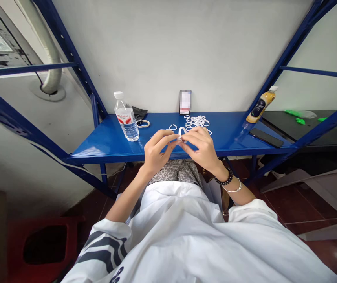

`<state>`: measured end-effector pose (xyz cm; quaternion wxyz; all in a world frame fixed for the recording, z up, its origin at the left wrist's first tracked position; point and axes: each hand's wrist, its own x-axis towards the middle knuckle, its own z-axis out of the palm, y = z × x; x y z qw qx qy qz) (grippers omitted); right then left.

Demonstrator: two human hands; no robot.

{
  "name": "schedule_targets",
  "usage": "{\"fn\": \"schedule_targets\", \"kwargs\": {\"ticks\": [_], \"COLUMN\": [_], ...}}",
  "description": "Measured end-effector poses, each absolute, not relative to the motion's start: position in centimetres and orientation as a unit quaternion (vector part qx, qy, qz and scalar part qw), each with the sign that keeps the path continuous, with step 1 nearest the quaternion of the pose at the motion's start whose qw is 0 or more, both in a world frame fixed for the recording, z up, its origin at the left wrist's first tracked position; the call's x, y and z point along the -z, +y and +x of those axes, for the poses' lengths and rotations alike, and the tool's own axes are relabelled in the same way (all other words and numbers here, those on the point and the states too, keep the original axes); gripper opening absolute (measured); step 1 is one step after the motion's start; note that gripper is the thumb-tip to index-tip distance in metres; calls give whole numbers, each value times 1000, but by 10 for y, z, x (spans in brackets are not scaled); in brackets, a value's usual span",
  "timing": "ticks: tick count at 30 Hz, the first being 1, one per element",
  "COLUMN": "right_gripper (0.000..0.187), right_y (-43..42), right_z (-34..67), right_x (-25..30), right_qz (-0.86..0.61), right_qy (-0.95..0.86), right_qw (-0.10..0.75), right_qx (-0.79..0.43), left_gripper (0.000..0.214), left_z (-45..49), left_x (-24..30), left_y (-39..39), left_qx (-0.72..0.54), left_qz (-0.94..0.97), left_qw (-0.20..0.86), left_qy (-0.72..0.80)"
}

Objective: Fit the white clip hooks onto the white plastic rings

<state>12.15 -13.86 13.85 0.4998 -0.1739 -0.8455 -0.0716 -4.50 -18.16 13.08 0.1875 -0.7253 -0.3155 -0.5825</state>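
- I can't make out the lower end of the white ring (182,131); fingertips cover it.
- The screen of the upright phone (185,102) by the wall is blurred out, and a black item (140,113) is partly hidden behind the water bottle (127,122).
- On the blue table (106,133), a heap of white rings (197,120) lies just beyond the right hand (200,145), which covers its near edge.
- Over to the right, a yellow bottle (261,105) stands near a dark phone (265,137) lying flat.
- The left hand (159,147) and right hand meet above the table's front edge, fingers bent, both narrowly pinching that single ring.
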Motion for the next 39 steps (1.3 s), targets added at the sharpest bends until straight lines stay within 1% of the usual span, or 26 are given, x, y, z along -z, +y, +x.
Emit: {"fn": "schedule_targets", "kwargs": {"ticks": [3, 4, 7, 8, 9, 12, 17, 21, 26, 33, 39], "right_gripper": [12, 13, 42, 49, 52, 49, 46, 45, 41, 38, 36], "right_y": [-141, -141, -139, -138, -137, -136, -138, -137, -137, -141, -142], "right_z": [123, 124, 127, 128, 128, 129, 129, 130, 133, 134, 134], "right_x": [-142, -144, -146, -146, -146, -145, -146, -147, -147, -150, -149], "right_qz": [-170, -167, -172, -175, -178, -184, -177, -162, -152, -188, -180], "right_qy": [-833, -829, -836, -845, -853, -862, -859, -857, -855, -843, -840], "right_qw": [523, 532, 519, 504, 490, 472, 480, 487, 491, 498, 503], "right_qx": [53, 49, 39, 33, 27, 21, 29, 47, 70, 74, 96], "left_gripper": [8, 9, 12, 12, 12, 12, 10, 5, 7, 8, 4], "left_z": [-46, -47, -48, -49, -49, -49, -50, -51, -50, -48, -48], "left_x": [-132, -133, -133, -133, -133, -133, -134, -133, -134, -135, -135], "left_y": [-182, -183, -183, -183, -183, -182, -181, -181, -182, -185, -186], "left_qx": [601, 609, 628, 632, 635, 641, 635, 621, 605, 586, 587], "left_qz": [-714, -711, -709, -708, -707, -704, -707, -710, -726, -737, -732], "left_qw": [184, 179, 155, 147, 140, 135, 137, 159, 163, 157, 163], "left_qy": [-309, -301, -283, -280, -279, -275, -279, -291, -283, -296, -306]}}
